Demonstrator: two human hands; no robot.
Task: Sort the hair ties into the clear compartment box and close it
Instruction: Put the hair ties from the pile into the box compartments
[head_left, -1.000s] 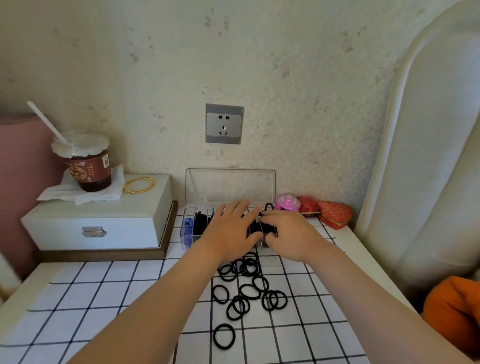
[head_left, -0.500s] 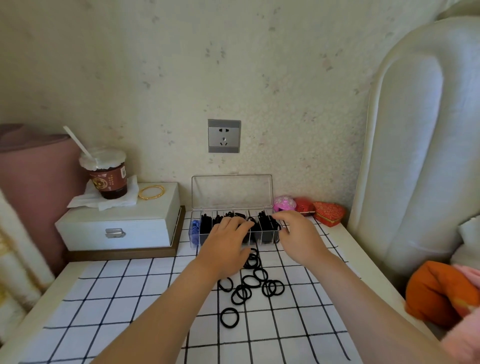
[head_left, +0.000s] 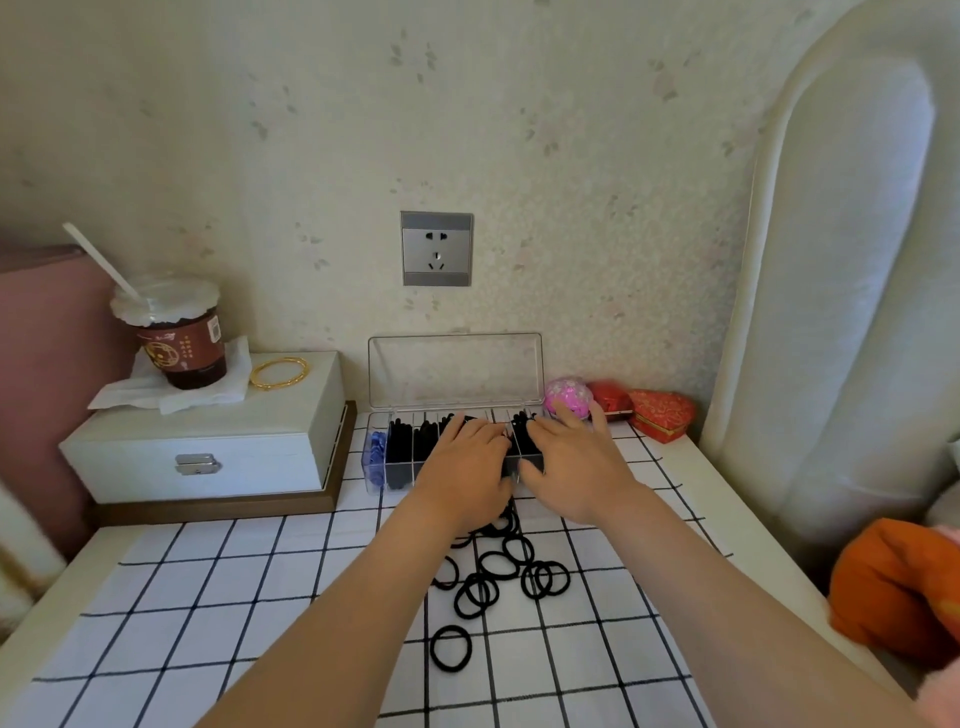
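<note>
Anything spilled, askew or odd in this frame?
Only the loose black hair ties scattered on the checked cloth in front of the open clear box. They are unsorted, not damaged. Nothing else stands out.

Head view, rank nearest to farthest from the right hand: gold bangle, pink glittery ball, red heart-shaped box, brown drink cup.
1. Pink glittery ball: just behind the right hand.
2. Red heart-shaped box: farther right, at the back.
3. Gold bangle: far left, on the white chest.
4. Brown drink cup: left of the bangle, farthest.
</note>
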